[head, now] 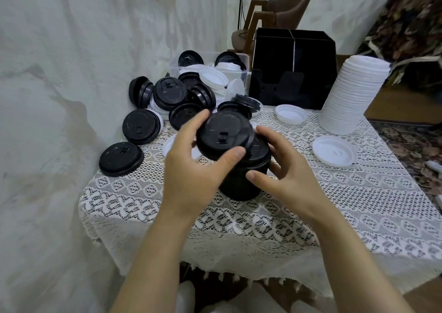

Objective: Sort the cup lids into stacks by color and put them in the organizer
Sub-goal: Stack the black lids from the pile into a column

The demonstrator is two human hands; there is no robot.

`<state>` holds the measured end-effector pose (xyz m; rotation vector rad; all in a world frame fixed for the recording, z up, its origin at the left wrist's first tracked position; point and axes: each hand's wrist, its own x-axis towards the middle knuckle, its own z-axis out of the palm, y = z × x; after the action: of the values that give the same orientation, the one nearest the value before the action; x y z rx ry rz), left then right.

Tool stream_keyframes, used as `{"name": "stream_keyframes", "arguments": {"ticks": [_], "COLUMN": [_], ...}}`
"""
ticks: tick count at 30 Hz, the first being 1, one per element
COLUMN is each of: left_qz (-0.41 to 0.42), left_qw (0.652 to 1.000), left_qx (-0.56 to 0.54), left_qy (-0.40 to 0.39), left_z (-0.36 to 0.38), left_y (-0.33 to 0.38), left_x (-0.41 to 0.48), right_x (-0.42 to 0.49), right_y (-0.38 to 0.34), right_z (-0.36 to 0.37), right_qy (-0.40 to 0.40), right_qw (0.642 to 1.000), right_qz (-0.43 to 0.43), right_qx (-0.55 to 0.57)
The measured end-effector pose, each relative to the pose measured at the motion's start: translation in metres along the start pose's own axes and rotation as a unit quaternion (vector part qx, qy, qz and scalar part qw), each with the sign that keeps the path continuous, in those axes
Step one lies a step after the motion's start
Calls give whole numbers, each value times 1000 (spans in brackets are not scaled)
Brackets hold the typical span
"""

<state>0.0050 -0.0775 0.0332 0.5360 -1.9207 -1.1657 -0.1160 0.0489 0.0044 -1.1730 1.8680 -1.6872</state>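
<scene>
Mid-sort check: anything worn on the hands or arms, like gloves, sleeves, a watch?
No. The left hand and right hand are ungloved, with no rings showing. The left forearm and right forearm are bare to the frame's edge: no sleeves, watch or wristband.

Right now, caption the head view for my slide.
Left hand holds a black lid over the black stack; right hand cups the stack.
</scene>
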Motion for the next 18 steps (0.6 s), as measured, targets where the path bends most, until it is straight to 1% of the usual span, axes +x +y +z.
{"name": "stream_keyframes", "arguments": {"ticks": [3, 5, 11, 15, 18], "left_qz": [17, 20, 10, -7, -20], "left_qw": [998, 997, 995, 995, 994], "left_qx": [17, 32, 61, 47, 19], "left_qy": [-55, -73, -80, -93, -104], "left_z": [15, 22, 28, 30, 31], "left_y": [5, 4, -2, -7, -10], "left_x": [-4, -5, -3, -5, -6], "right_x": [0, 0, 1, 1, 0], "right_y": [-1, 0, 0, 2, 4], "right_z": [0, 0, 0, -2, -5], "right_qy": [-6, -5, 2, -14, -37], "right_qw": [1000, 1000, 1000, 999, 995], "right_qz": [-5, -4, 3, -12, -9], "right_qx": [8, 14, 30, 43, 95]}}
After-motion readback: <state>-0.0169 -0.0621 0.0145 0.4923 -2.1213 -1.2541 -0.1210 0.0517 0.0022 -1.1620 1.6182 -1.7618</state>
